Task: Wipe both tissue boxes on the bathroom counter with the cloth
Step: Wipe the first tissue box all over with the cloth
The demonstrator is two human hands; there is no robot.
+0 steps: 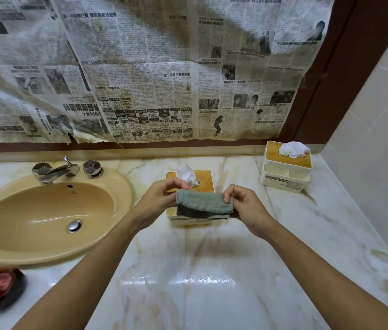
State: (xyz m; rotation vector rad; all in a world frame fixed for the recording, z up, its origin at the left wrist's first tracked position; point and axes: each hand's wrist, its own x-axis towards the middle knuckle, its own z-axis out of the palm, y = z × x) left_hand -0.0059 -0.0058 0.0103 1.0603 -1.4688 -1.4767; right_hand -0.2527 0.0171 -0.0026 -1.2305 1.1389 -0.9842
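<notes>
Both hands pinch the folded grey cloth [203,206] taut, left hand [162,196] and right hand [247,208] each clamped on an end, likely squaring a wiping pad. Directly behind the grip sits 1 tissue box [191,184]; the 2nd tissue box [286,166] stands well beyond the right hand.

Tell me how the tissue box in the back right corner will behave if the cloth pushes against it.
The corner tissue box looks like thin plastic under a wooden lid, so probably light. It may slide on the glossy marble counter. It stands fairly tall, so a high push might tip it; steadying it with a hand seems wise.
</notes>
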